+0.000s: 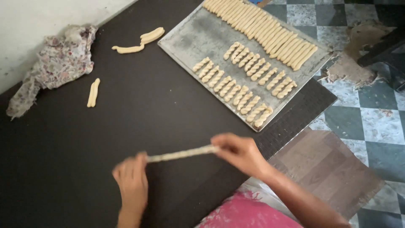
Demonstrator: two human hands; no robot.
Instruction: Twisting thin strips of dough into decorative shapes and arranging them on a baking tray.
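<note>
Head view: left hand (131, 179) & right hand (239, 151) each pinch one end of a thin twisted dough rope (182, 153), stretched taut just above the dark table (126, 122). Rope looks light, soft, prob. tears if pulled hard, so ends are the safest grip. Baking tray (194, 38) w/ finished twists (240, 84) sits well apart, floral cloth (55, 63) far left.

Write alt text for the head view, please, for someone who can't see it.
Two bare hands, the left hand and right hand, stretch a thin twisted dough rope over a dark work surface. Beyond lies a metal tray lined with twisted dough sticks and longer dough strips; a floral cloth lies far left.
</note>
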